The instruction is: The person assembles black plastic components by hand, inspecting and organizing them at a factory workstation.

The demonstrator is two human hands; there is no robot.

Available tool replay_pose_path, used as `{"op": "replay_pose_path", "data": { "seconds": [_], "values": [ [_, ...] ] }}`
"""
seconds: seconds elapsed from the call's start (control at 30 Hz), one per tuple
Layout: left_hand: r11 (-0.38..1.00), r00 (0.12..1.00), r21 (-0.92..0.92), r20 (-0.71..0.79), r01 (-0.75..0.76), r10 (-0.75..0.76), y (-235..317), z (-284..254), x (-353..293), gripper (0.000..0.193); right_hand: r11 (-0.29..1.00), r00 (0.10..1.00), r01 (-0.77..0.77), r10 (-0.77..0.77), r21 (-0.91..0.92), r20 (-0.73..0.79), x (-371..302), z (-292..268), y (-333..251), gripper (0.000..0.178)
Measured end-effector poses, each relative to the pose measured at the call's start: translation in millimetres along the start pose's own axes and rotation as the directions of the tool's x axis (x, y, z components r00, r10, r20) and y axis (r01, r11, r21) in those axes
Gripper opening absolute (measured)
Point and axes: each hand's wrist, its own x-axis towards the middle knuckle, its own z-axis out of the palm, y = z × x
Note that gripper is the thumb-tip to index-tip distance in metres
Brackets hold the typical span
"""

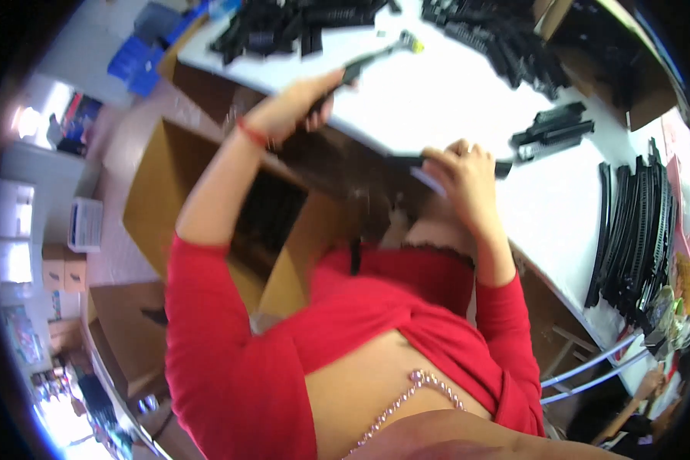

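Tool (354,73), blurred, fills closed left grip (297,102); closed right grip (468,175) holds half-hidden black strip (503,169).

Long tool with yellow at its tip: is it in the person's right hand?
No, the left hand grips the long tool, while the right hand is on a black strip.

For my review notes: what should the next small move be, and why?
Perhaps the right hand could move its black strip to the small black pile: that looks alike and lies close by, while the left hand holds a yellow-tipped item.
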Motion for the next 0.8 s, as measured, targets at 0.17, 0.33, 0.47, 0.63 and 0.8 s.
{"op": "replay_pose_path", "data": {
  "seconds": [0.17,0.33,0.47,0.63,0.8],
  "values": [
    [0.995,0.996,-0.061,-0.012,-0.084,0.083,-51.9,24.1,-29.2,0.026,0.999,1.0,0.001,-0.001,0.041,0.019,-10.2,7.8,1.2,0.019],
    [0.967,0.991,-0.255,0.128,0.007,0.027,-76.9,59.6,-42.0,0.02,0.999,1.0,-0.004,0.005,0.037,-0.029,-25.3,8.9,9.6,0.021],
    [0.991,0.987,0.02,0.096,-0.132,0.13,-79.3,58.5,-46.6,0.014,0.991,0.989,0.114,-0.106,-0.069,0.103,-6.2,7.9,11.5,0.014],
    [0.928,0.987,0.334,0.061,-0.162,0.151,-82.2,58.6,-49.3,0.02,0.939,0.906,0.301,-0.336,0.169,0.257,29.6,6.7,25.6,0.02],
    [0.708,0.951,0.638,0.162,-0.303,0.262,-87.7,59.2,-47.0,0.025,0.931,0.898,0.366,-0.35,-0.011,0.266,28.2,17.2,21.7,0.025]
  ]
}}
